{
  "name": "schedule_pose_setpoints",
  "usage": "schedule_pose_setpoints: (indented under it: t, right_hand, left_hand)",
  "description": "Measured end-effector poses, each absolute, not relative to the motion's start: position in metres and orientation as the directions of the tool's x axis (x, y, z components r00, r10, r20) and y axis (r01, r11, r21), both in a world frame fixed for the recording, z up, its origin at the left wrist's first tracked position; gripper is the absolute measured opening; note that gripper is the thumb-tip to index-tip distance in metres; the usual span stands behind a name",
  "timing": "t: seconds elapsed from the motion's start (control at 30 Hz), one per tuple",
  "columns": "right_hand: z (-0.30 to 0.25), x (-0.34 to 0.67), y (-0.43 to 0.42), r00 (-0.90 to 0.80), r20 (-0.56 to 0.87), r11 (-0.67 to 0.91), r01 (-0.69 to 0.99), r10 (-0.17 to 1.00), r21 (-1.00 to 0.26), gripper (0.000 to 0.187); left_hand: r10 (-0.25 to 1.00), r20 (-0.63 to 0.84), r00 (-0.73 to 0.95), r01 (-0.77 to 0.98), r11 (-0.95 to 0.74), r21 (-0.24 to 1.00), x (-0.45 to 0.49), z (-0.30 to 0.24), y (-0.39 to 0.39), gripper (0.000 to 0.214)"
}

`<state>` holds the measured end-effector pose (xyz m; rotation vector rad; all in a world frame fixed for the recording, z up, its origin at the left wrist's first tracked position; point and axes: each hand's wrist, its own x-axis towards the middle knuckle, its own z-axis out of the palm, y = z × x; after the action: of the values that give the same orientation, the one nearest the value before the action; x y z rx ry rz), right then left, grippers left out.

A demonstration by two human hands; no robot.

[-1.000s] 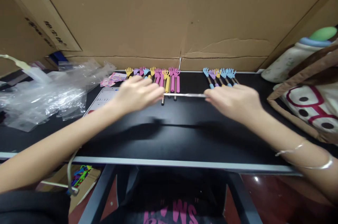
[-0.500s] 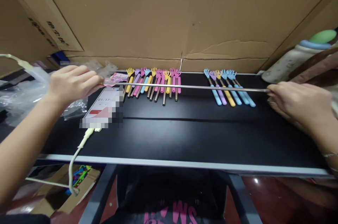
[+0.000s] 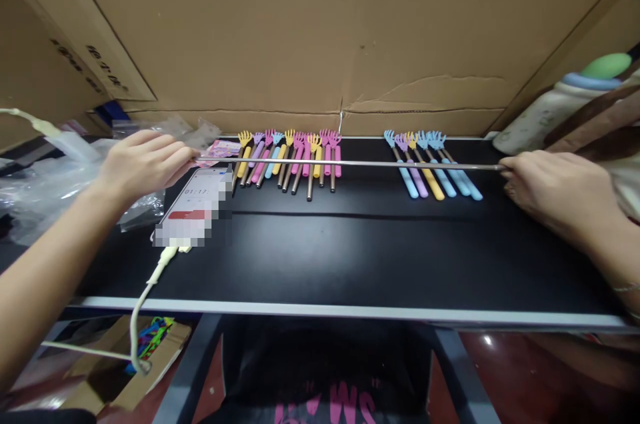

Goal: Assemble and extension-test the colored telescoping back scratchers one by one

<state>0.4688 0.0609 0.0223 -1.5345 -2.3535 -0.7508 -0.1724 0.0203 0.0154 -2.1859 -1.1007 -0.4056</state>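
Observation:
A long thin telescopic metal rod (image 3: pixel 350 163) stretches almost level above the black table, held between my two hands. My left hand (image 3: pixel 147 161) is closed round its left end, and my right hand (image 3: pixel 557 194) grips the right end; both ends are hidden in the fingers. Beyond the rod lies a row of claw-headed back scratchers (image 3: pixel 317 171) with pink, yellow, purple and blue parts, their metal shafts toward me. Farther right is a second group of back scratchers (image 3: pixel 430 174), mostly blue, with their coloured handles toward me.
A phone (image 3: pixel 193 201) on a cream cable (image 3: pixel 155 272) lies at the left, near crumpled clear plastic bags (image 3: pixel 37 187). Cardboard (image 3: pixel 300 31) walls the back. A white bottle (image 3: pixel 537 111) with a green top leans at the right. Below left, a carton (image 3: pixel 155 371) holds colourful items.
My hands have come very slightly closer together in view, with the rod still between them. The back scratchers lie as before, and the view has shifted a little.

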Motion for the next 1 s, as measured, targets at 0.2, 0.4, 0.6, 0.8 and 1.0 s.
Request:
schedule_pose_setpoints:
  t: [0.2, 0.4, 0.6, 0.8, 1.0]
  right_hand:
    - [0.015, 0.465, 0.076, -0.5, 0.39, 0.399, 0.861, 0.773, 0.314, 0.019]
    - [0.006, 0.387, 0.057, -0.652, 0.444, 0.523, 0.758, 0.614, 0.39, 0.021]
    - [0.002, 0.297, 0.024, -0.749, 0.458, 0.608, 0.659, 0.478, 0.443, 0.037]
    - [0.001, 0.274, 0.009, -0.739, 0.5, 0.646, 0.657, 0.451, 0.388, 0.038]
    - [0.01, 0.254, -0.006, -0.738, 0.501, 0.653, 0.657, 0.452, 0.378, 0.038]
  left_hand:
    - [0.612, 0.546, 0.572, 0.82, -0.398, -0.412, -0.178, 0.016, 0.022, 0.032]
    - [0.433, 0.517, 0.738, 0.671, -0.395, -0.627, -0.108, 0.009, 0.025, 0.034]
    - [0.36, 0.529, 0.768, 0.626, -0.592, -0.508, -0.006, -0.001, 0.016, 0.037]
    - [0.409, 0.483, 0.774, 0.625, -0.611, -0.486, 0.022, 0.011, -0.003, 0.031]
    - [0.355, 0.533, 0.768, 0.623, -0.607, -0.493, 0.043, 0.018, -0.011, 0.03]
